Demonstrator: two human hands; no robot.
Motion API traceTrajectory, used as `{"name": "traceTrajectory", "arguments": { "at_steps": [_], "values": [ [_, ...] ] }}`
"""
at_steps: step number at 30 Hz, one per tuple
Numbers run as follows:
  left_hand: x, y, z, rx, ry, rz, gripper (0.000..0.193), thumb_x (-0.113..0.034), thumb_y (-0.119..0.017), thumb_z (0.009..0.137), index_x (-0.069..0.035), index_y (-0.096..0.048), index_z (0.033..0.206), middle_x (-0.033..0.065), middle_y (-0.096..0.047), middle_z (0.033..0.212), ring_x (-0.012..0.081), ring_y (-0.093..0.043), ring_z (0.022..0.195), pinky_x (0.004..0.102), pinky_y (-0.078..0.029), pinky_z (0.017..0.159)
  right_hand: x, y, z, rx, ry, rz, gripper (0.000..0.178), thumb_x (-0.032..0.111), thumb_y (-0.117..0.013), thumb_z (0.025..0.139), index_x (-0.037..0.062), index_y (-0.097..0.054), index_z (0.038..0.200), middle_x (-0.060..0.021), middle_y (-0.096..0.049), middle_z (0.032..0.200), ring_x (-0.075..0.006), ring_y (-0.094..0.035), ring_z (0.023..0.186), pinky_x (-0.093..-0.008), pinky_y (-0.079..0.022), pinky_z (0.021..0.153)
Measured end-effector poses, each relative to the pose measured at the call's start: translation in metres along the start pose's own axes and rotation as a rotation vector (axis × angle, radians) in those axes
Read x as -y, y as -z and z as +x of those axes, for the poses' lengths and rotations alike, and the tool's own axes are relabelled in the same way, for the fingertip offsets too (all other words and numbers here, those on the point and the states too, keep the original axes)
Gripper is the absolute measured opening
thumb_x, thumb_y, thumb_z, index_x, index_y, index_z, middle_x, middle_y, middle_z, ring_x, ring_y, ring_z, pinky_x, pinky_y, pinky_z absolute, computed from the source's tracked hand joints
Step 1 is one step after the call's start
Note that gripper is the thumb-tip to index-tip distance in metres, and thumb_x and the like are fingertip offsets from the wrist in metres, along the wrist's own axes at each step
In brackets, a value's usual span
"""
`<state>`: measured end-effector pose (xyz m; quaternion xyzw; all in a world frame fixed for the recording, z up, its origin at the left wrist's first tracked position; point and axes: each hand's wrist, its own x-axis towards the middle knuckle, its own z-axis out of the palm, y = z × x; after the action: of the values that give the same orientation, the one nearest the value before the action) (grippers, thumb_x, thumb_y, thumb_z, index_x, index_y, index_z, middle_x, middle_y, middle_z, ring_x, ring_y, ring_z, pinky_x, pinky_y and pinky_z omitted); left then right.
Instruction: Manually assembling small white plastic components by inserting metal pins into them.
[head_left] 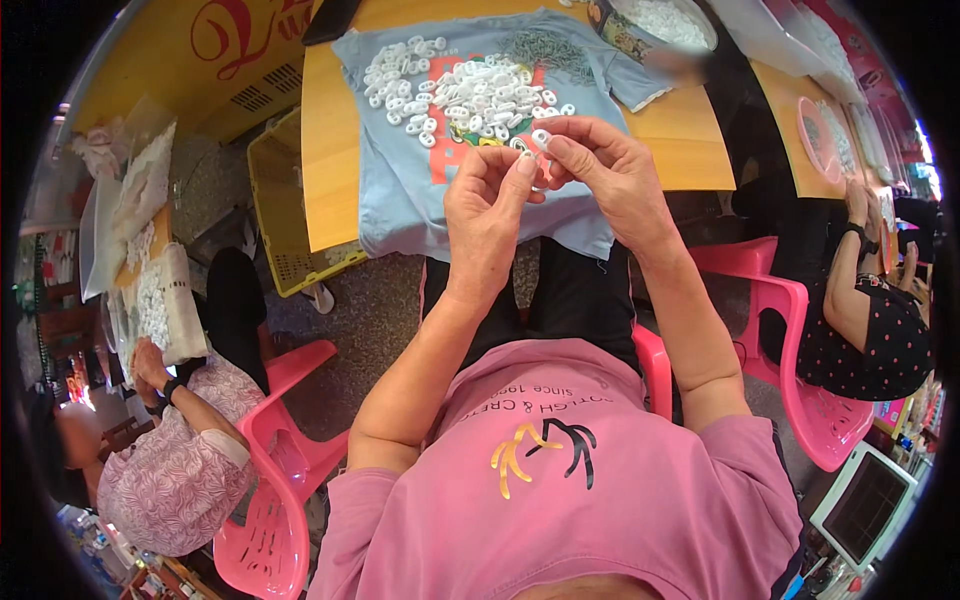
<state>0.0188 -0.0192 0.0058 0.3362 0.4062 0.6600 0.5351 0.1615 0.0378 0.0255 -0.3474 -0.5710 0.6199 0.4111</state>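
Note:
Both my hands are raised close together above the near side of a cloth-covered table. Between thumb and fingers of my right hand (600, 165) is a small white oval plastic piece with two holes (541, 138). My left hand (490, 195) is closed in a pinch beside it, its fingertips almost touching the right ones. Something tiny and pale shows at the left thumb tip, too small to name. Just beyond the hands lies a heap of similar white two-hole pieces (490, 95). A looser group of them (400, 80) spreads to the left.
A pile of small grey-green metal parts (545, 52) lies at the far right of the blue shirt cloth (385, 190). Behind it stands a round tub (612, 25) of white pieces. A yellow crate (285, 210) is left of the table. Other people sit on both sides near pink chairs (795, 330).

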Motion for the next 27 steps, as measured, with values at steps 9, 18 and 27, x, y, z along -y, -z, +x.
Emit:
{"name": "traceTrajectory", "arguments": {
  "at_steps": [9, 18, 27],
  "values": [
    [0.002, 0.001, 0.001, 0.018, -0.009, 0.039, 0.015, -0.014, -0.062, 0.095, 0.0, -0.056, 0.097, 0.0063, -0.063, 0.087, 0.0103, -0.061, 0.078, 0.0254, -0.052, 0.067, -0.004, -0.003, -0.002, -0.038, -0.022, 0.093, 0.027, 0.013, -0.06, 0.096, -0.0008, -0.063, 0.118, -0.0009, -0.063, 0.087, -0.0068, -0.057, 0.076, -0.0241, -0.051, 0.071],
    [0.002, 0.005, 0.002, -0.005, 0.135, -0.16, 0.016, -0.014, -0.063, 0.094, 0.0, -0.056, 0.098, 0.0065, -0.063, 0.087, 0.0107, -0.061, 0.076, 0.0248, -0.051, 0.065, -0.012, -0.011, -0.005, -0.125, -0.088, 0.303, 0.028, 0.014, -0.057, 0.098, -0.0005, -0.062, 0.121, -0.0024, -0.063, 0.092, -0.0076, -0.056, 0.079, -0.0244, -0.051, 0.07],
    [0.001, 0.003, 0.003, -0.02, 0.101, -0.122, 0.015, -0.013, -0.063, 0.094, 0.0, -0.056, 0.097, 0.0058, -0.062, 0.088, 0.0098, -0.06, 0.075, 0.0245, -0.052, 0.063, -0.01, -0.015, -0.008, -0.133, -0.076, 0.212, 0.027, 0.014, -0.057, 0.098, -0.0004, -0.062, 0.119, -0.0023, -0.064, 0.091, -0.0077, -0.057, 0.079, -0.0235, -0.05, 0.071]
  ]
}}
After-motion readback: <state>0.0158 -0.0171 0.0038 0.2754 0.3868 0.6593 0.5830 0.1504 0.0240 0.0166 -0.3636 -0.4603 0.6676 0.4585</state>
